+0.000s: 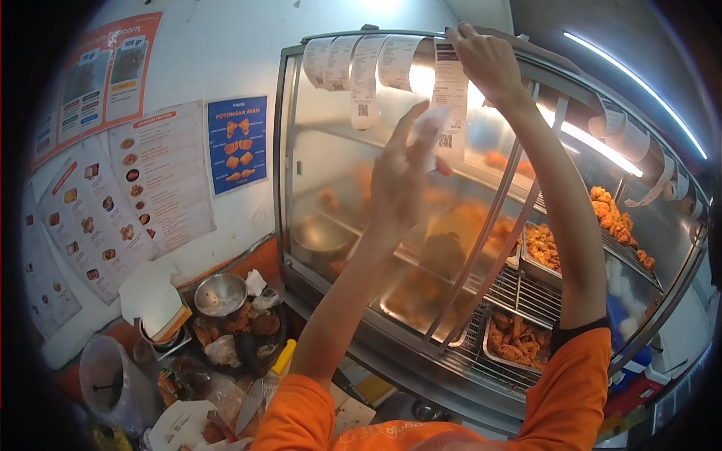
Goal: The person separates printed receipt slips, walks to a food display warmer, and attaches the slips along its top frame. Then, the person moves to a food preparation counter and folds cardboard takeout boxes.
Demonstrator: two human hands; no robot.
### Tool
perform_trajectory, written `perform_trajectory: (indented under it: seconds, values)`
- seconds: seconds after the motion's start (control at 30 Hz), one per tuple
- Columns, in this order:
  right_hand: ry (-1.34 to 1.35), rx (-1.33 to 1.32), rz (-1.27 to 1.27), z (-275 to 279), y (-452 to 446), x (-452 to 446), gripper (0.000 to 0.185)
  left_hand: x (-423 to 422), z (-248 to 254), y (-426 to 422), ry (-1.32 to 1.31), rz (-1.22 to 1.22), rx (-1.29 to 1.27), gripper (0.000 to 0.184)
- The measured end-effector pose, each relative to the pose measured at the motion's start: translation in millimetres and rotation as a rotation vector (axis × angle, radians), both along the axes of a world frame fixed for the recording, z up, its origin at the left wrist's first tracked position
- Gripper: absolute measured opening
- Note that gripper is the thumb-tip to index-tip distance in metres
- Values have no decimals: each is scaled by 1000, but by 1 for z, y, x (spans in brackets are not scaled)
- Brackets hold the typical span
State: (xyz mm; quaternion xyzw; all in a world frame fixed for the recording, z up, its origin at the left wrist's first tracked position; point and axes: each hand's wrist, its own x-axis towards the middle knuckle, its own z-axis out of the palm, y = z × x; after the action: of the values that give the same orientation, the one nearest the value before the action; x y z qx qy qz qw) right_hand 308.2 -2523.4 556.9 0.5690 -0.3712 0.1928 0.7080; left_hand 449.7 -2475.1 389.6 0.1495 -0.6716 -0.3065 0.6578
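My right hand is raised to the top edge of the glass display cabinet, its fingers closed on the top of a long printed receipt that hangs down over the glass. Lower and to the left, my left hand is up in front of the glass, blurred by motion. A crumpled white thing shows at its fingers, with a small red spot beside it. More receipts hang in a row left of my right hand. Fried chicken lies on trays and racks inside the cabinet.
Below left are a metal bowl, a yellow-handled tool, a knife, a clear plastic container and wrappers. Menu sheets and a blue poster hang on the wall. Receipt rolls hang at the right.
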Motion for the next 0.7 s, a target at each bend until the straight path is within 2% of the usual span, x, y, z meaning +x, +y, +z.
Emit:
perform_trajectory:
  seconds: [0.1, 0.13, 0.23, 0.3, 0.37, 0.5, 0.57, 0.63, 0.7]
  values:
    - [-55, -8, -21, -3, 6, 11, 17, 34, -34, -6, 282, -662, 134, 57]
    - [-66, -52, 83, -7, 4, 13, 15, 41, -42, -4, 340, -930, 197, 57]
    - [-155, 51, -41, -3, 1, 22, 14, 50, -51, 17, 421, -804, 360, 63]
    - [-186, 65, -12, -1, 1, 25, 15, 54, -56, 26, 377, -743, 282, 62]
    - [-216, 75, 19, -1, 4, 27, 15, 55, -54, 40, 273, -438, 200, 62]
    - [-256, 43, 48, 0, 13, 28, 18, 58, -59, 44, 243, -243, 124, 58]
    - [-409, 89, 311, -4, 24, 26, 11, 57, -61, 43, 252, -148, 103, 58]
    - [-293, -158, 508, -20, 60, 32, 21, 56, -57, 51, 268, 4, 109, 58]
    - [-440, 67, 772, -54, 92, 19, 23, 55, -59, 54, 301, 19, 72, 59]
